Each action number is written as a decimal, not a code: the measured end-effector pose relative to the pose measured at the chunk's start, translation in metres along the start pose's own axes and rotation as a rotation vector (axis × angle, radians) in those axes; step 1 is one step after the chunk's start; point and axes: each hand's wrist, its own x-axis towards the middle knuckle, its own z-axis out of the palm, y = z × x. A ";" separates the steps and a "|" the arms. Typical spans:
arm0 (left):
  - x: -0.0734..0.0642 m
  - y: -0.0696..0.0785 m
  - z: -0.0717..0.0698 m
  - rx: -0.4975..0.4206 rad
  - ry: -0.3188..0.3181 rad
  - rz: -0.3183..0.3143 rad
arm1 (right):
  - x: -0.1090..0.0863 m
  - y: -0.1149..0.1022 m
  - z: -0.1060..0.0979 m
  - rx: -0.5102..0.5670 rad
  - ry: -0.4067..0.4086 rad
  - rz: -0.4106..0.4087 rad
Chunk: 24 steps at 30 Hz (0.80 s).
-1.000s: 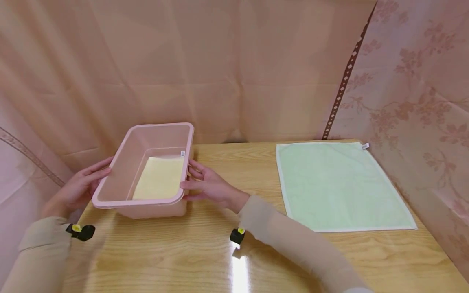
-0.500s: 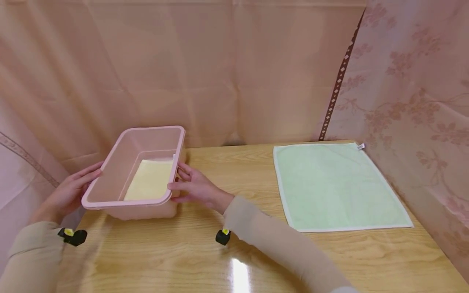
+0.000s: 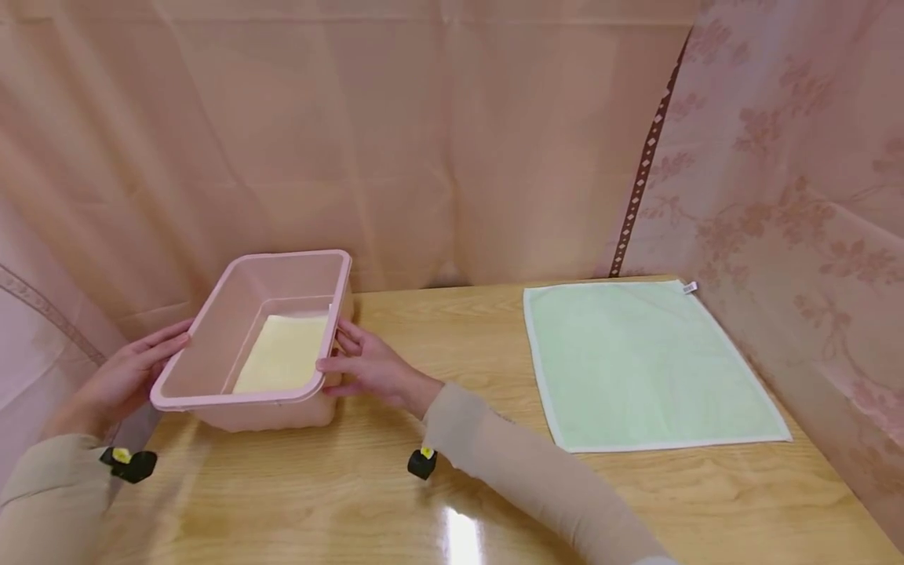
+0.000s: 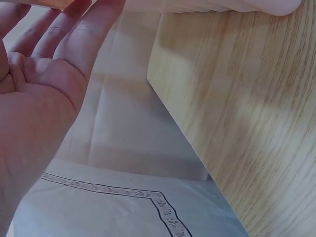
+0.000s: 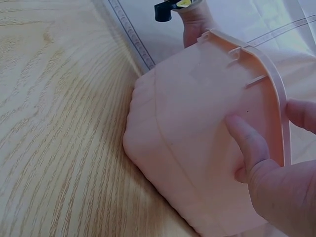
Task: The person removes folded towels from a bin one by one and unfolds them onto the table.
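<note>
A pink plastic basin [image 3: 229,399] stands on the left part of the wooden table, with a folded pale yellow towel [image 3: 282,353] lying on its floor. My left hand [image 3: 130,377] holds the basin's left side, its fingertips at the rim. In the left wrist view the fingers of that hand [image 4: 54,64] reach up to the basin's underside edge. On the right side, my right hand [image 3: 374,369] pinches the rim, thumb on top and the other fingers against the outer wall [image 5: 197,108]. A light green towel [image 3: 650,369] lies spread flat at the right.
The wooden table [image 3: 318,486] ends at the left close to the basin, as its edge shows in the left wrist view. Beige-pink curtains [image 3: 395,141] hang behind and on both sides. A small black device [image 3: 422,463] hangs at my right wrist.
The basin has moved slightly to the left with both hands keeping hold of it. The head view has also shifted a little. The green towel lies as before.
</note>
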 end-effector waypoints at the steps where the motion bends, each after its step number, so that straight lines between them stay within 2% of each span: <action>1: -0.001 0.000 0.000 0.027 0.009 -0.007 | 0.000 0.001 0.000 0.002 0.000 0.000; 4: -0.002 0.006 0.003 0.142 0.045 -0.026 | 0.000 0.003 0.000 0.012 -0.004 -0.012; 9: -0.001 0.030 0.006 0.431 0.083 -0.038 | -0.003 0.002 -0.001 0.004 0.005 -0.002; 14: 0.005 0.067 0.011 0.522 0.073 0.006 | -0.005 -0.007 0.001 -0.016 -0.005 -0.012; 17: 0.011 0.088 0.017 0.578 0.084 0.006 | -0.006 -0.012 0.003 -0.040 -0.008 -0.011; 20: 0.018 0.103 0.026 0.680 0.102 -0.032 | -0.007 -0.015 0.004 -0.115 0.010 -0.018; 24: 0.030 0.120 0.042 0.833 0.061 -0.080 | -0.010 -0.018 0.004 -0.282 0.021 -0.064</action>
